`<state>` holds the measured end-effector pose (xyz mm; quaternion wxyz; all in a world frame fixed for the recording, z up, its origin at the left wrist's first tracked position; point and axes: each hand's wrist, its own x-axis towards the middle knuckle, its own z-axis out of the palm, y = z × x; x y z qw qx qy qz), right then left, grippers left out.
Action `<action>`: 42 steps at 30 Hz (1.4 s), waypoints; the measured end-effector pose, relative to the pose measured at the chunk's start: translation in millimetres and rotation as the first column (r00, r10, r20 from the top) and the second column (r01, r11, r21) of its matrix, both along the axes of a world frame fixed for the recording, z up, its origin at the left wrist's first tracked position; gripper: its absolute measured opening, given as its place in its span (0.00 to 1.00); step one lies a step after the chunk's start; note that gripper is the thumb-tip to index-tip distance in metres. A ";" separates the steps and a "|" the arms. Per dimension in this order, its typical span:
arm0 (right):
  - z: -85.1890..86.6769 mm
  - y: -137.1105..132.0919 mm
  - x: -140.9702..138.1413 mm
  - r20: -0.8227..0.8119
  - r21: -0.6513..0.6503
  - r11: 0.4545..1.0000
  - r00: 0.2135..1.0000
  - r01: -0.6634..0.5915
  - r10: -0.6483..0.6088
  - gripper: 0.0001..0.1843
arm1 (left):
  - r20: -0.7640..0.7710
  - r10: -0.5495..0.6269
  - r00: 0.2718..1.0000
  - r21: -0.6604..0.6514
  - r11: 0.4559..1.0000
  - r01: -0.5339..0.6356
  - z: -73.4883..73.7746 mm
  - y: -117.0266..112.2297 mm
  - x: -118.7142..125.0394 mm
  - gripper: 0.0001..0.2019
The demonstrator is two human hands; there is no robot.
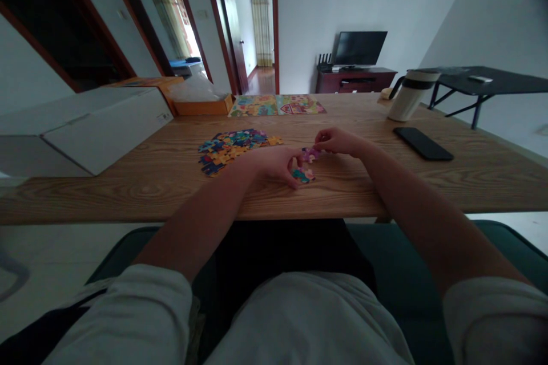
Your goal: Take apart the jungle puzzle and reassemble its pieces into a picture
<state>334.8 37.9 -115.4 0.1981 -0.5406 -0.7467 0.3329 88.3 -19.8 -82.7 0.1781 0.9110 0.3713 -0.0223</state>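
Observation:
Small groups of jigsaw puzzle pieces lie on the wooden table in front of me: a teal and pink group point(303, 175) nearer me and a purple group point(310, 154) just beyond it. My left hand point(283, 165) curves round the left side of the teal pieces, its thumb at their near edge and its fingers at the far side. With fingertips pinched together, my right hand point(334, 141) is at the right edge of the purple pieces; its grip partly hides the piece there. Left of my hands spreads a pile of loose jigsaw puzzle pieces point(231, 151), partly behind my left wrist.
A colourful printed sheet point(277, 105) lies behind the pile. An orange box tray point(203, 107) with clear plastic and a large white box point(111, 125) stand at the left. To the right are a black phone point(423, 144) and a white tumbler point(411, 97).

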 end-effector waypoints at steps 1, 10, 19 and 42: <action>-0.4 -0.2 -0.3 -0.003 -0.007 1.000 1.000 -0.007 0.007 0.17 | -0.007 0.005 1.000 -0.030 1.000 -0.005 0.4 3.1 -3.5 0.32; 2.8 -5.5 -2.2 -0.085 -0.077 0.996 0.995 -0.055 0.048 0.16 | 0.038 0.011 0.999 0.078 0.997 -0.014 -4.7 3.2 -1.2 0.31; -1.3 -2.6 -4.7 0.024 -0.038 0.992 0.992 -0.123 0.124 0.13 | -0.007 0.076 0.997 0.172 0.982 -0.074 -5.6 -3.8 7.8 0.36; -7.8 -1.3 -11.0 0.227 0.134 0.951 0.942 -0.280 0.246 0.23 | -0.017 0.002 1.000 0.195 0.981 0.002 -7.7 -0.2 5.7 0.31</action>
